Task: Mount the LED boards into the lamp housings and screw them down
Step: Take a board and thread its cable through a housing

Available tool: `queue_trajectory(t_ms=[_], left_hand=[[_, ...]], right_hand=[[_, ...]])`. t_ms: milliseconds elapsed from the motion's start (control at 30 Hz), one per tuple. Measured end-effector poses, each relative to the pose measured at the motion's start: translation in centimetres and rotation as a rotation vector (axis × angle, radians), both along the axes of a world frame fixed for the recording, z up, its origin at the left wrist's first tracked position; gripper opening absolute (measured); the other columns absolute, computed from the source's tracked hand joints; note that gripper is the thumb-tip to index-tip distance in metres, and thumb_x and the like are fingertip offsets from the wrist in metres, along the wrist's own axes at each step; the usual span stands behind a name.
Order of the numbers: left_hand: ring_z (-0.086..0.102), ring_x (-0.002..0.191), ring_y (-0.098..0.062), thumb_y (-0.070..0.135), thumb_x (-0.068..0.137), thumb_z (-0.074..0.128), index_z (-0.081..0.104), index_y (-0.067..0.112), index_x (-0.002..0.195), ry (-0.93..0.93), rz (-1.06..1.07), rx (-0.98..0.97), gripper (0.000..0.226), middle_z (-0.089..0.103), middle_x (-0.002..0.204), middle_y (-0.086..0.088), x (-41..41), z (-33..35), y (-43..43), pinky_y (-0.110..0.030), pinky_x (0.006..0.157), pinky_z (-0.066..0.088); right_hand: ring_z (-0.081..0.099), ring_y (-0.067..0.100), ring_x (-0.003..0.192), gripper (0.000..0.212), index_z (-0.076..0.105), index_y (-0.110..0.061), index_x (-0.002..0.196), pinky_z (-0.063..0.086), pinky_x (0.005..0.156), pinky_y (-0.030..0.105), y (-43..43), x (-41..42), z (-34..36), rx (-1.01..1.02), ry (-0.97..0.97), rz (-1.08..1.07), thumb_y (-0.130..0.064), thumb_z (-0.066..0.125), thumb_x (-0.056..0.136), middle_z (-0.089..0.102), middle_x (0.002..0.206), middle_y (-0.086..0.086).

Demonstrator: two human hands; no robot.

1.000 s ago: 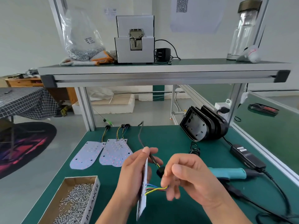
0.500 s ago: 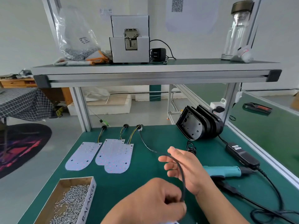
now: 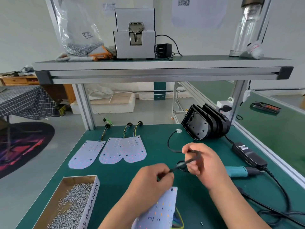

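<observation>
Your left hand [image 3: 148,184] pinches the black cable [image 3: 168,143], your right hand [image 3: 203,164] curls round it; board [image 3: 165,209] beneath left wrist; housings [image 3: 196,128] at 1 o'clock

Pinching a black cable [image 3: 189,161] between left hand [image 3: 151,180] and right hand [image 3: 203,164] above the green bench [image 3: 156,134], an LED board [image 3: 161,210] just beneath the left hand, three more boards [image 3: 123,150] flat beyond, screw box [image 3: 91,204] near left, black housings [image 3: 196,126] stacked far right.
</observation>
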State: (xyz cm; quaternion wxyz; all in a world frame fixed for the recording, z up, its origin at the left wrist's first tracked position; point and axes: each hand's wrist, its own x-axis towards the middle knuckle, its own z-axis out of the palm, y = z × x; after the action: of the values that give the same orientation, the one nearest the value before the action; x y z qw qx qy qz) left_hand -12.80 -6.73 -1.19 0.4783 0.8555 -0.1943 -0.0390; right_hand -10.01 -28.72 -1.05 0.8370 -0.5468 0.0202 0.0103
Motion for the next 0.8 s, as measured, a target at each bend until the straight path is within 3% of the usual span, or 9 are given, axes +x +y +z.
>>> queue_trajectory(t_ms=[67,167,333,400,467,567,667,733,800], left_hand=[[0.029,0.049,-0.012,0.043,0.097,0.058,0.053,0.026,0.083,-0.06,0.175,-0.019,0.023,0.042,0.053,0.011,0.8,-0.6,-0.1,-0.029,0.048,0.027],[0.035,0.047,-0.014,0.033,0.102,0.057,0.054,0.035,0.089,-0.095,0.321,-0.045,0.013,0.055,0.058,0.013,1.7,-1.2,0.2,-0.036,0.051,0.034],[0.045,0.053,-0.011,0.045,0.111,0.045,0.056,0.055,0.121,-0.042,0.325,-0.15,0.017,0.065,0.068,0.015,2.2,-2.0,0.3,-0.039,0.062,0.048],[0.055,0.06,-0.01,0.055,0.11,0.041,0.054,0.06,0.112,-0.042,0.32,-0.083,0.014,0.068,0.075,0.018,2.5,-2.3,0.2,-0.039,0.069,0.053],[0.068,0.081,-0.014,0.062,0.108,0.039,0.054,0.058,0.106,-0.018,0.318,-0.023,0.016,0.071,0.082,0.018,2.7,-2.3,0.0,-0.043,0.083,0.058],[0.07,0.096,-0.023,0.07,0.095,0.038,0.059,0.05,0.101,0.07,0.274,-0.054,0.03,0.074,0.089,0.013,2.7,-2.2,-0.6,-0.047,0.092,0.057],[0.066,0.077,-0.018,0.08,0.086,0.035,0.062,0.04,0.095,0.072,0.227,-0.019,0.048,0.07,0.077,0.015,2.9,-2.1,-0.5,-0.042,0.081,0.059],[0.052,0.06,-0.014,0.077,0.087,0.043,0.062,0.036,0.09,0.074,0.204,-0.063,0.045,0.061,0.065,0.016,3.1,-2.1,-0.2,-0.037,0.067,0.05],[0.046,0.059,-0.008,0.065,0.092,0.057,0.061,0.033,0.086,0.068,0.2,-0.113,0.033,0.059,0.064,0.019,3.2,-2.0,-0.1,-0.031,0.063,0.043]], right_hand=[[0.024,0.015,0.04,0.037,0.068,-0.009,0.072,0.016,0.044,0.021,0.0,-0.5,0.0,-0.13,-0.002,0.113,-0.046,0.066,0.081,0.034,0.049,0.005],[0.026,0.012,0.039,0.057,0.069,-0.009,0.072,0.023,0.042,0.017,0.7,-1.6,-0.2,-0.251,-0.094,0.374,-0.064,0.074,0.087,0.034,0.046,0.002],[0.032,0.011,0.037,0.05,0.074,-0.009,0.078,0.028,0.043,0.017,2.2,-3.0,0.2,-0.247,-0.185,0.518,-0.056,0.077,0.092,0.04,0.045,-0.001],[0.027,0.012,0.039,0.049,0.076,-0.008,0.079,0.022,0.044,0.02,2.0,-3.1,0.6,-0.302,-0.153,0.513,-0.056,0.079,0.09,0.036,0.046,-0.001],[0.021,0.015,0.044,0.049,0.077,-0.01,0.08,0.017,0.046,0.024,1.8,-3.0,0.7,-0.357,-0.139,0.53,-0.057,0.08,0.088,0.031,0.05,0.001],[0.02,0.017,0.048,0.047,0.078,-0.009,0.079,0.017,0.049,0.025,1.9,-3.2,0.8,-0.363,-0.151,0.531,-0.054,0.08,0.09,0.028,0.052,0.002],[0.027,0.014,0.049,0.041,0.076,-0.01,0.07,0.022,0.051,0.025,2.4,-3.2,0.9,-0.364,-0.19,0.486,-0.046,0.078,0.09,0.044,0.051,-0.002],[0.033,0.011,0.051,0.037,0.071,-0.014,0.062,0.028,0.053,0.021,2.7,-3.1,0.9,-0.387,-0.213,0.45,-0.041,0.072,0.086,0.055,0.054,-0.005],[0.038,0.008,0.053,0.038,0.067,-0.015,0.057,0.032,0.056,0.018,2.8,-3.1,0.7,-0.373,-0.218,0.422,-0.041,0.069,0.084,0.056,0.055,-0.003]])
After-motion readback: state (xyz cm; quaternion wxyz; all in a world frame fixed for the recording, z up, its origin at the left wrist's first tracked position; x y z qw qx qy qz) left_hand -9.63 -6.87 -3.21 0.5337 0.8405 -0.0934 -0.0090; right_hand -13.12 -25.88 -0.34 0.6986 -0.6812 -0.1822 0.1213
